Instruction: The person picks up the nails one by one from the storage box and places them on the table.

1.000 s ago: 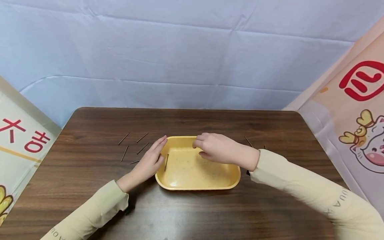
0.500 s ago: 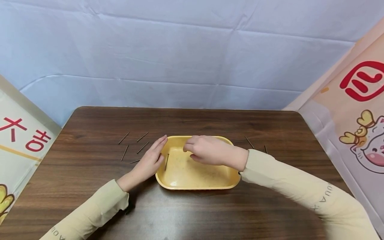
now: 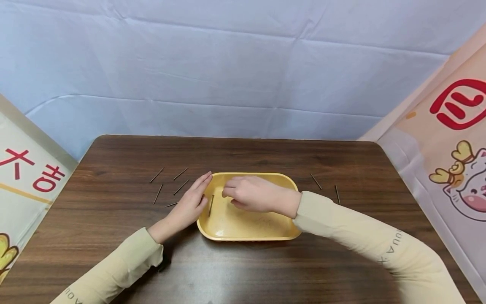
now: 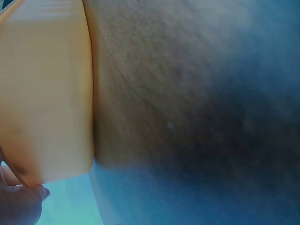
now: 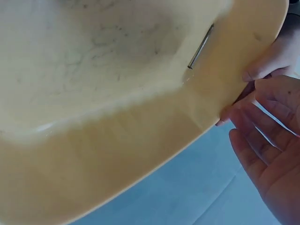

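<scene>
A yellow plastic tub [image 3: 250, 226] stands on the table, and one nail [image 3: 211, 206] lies inside near its left wall. My left hand [image 3: 187, 204] rests on the tub's left rim with its fingers fairly straight; in the left wrist view a bit of that hand [image 4: 21, 204] shows beside the tub wall [image 4: 47, 93]. Over the tub's far half hovers my right hand [image 3: 256, 194], its fingers bent loosely. The right wrist view has this hand [image 5: 276, 145] with nothing between fingers and thumb, and the nail [image 5: 200, 47] in the tub.
Several nails [image 3: 157, 193] lie left of the tub on the dark wooden table [image 3: 243, 270]. Two more nails, one nearer the tub [image 3: 315, 181] and one by the right sleeve [image 3: 337, 194], lie to the right. A pale cloth [image 3: 212, 76] hangs behind.
My right hand has moved left across the tub, uncovering its right far corner and more of the nails on the right. The left hand stays on the rim.
</scene>
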`<state>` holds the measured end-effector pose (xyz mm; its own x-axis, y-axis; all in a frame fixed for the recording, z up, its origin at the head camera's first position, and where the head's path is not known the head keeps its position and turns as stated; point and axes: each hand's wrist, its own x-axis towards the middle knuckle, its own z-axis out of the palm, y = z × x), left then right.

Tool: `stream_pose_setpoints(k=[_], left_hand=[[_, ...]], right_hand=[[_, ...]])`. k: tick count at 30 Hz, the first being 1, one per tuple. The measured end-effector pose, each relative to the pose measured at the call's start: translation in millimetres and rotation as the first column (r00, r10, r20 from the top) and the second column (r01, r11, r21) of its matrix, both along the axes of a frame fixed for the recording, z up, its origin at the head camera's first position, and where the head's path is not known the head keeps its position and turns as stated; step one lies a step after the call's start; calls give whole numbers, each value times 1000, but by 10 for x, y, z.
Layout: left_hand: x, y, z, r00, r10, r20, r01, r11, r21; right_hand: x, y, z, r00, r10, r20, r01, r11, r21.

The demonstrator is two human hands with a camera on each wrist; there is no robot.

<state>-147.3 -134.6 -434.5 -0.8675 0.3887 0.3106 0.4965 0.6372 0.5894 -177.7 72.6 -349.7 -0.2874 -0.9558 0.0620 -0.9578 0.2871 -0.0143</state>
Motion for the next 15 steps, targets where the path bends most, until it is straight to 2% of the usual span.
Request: stream_pose_setpoints(k=[15], left_hand=[[-10, 4, -9, 1000, -6, -1, 6, 1000, 10]], right_hand=[[-37, -134, -154, 999, 44, -9, -44, 999, 7]])
